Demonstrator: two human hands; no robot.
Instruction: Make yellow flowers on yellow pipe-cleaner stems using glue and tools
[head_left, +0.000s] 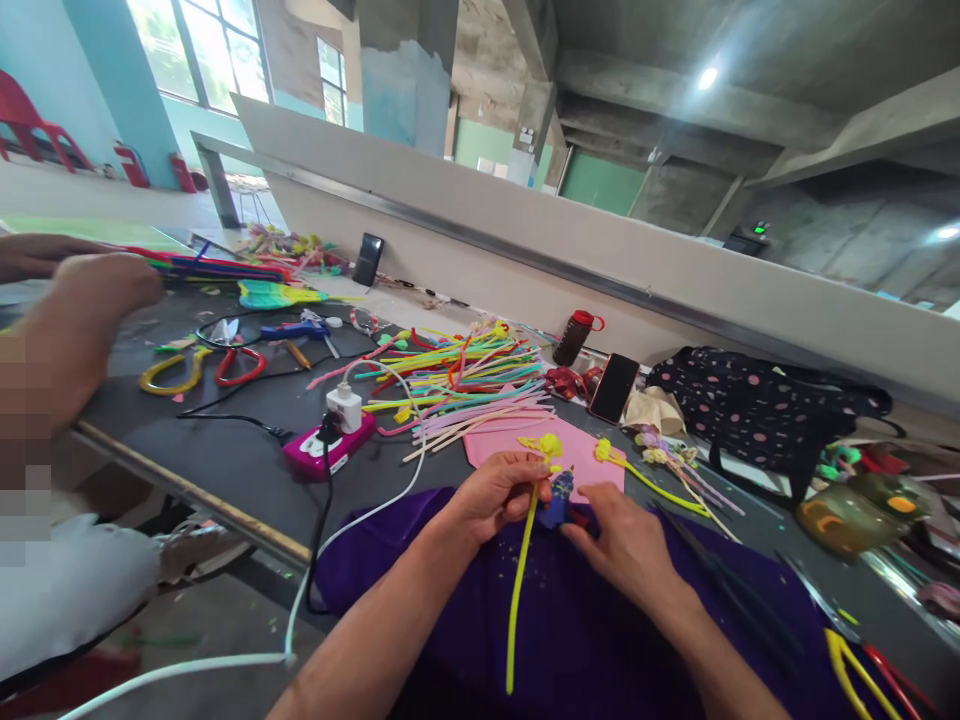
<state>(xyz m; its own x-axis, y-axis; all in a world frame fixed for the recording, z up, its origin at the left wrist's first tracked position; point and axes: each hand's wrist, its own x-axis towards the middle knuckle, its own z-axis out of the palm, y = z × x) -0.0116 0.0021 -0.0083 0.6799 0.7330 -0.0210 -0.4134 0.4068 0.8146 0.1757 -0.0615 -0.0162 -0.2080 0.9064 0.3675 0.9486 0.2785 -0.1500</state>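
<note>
From my remote seat I see the left hand pinching the yellow stem near its flower, thumb and fingertips closed on it. The stem's long axis runs down from that pinch toward the body. The blue tool stands between the hands, tip up, just right of the stem. Beside it the right hand is half open, thumb and fingers parted; whether it touches the tool, I cannot tell.

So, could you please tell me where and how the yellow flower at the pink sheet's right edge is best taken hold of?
Probably by the middle of its stem, pinched from the near side, where the right hand is: the stem runs slim and bare to the right, while the bloom is bunched and looks crushable.
</note>
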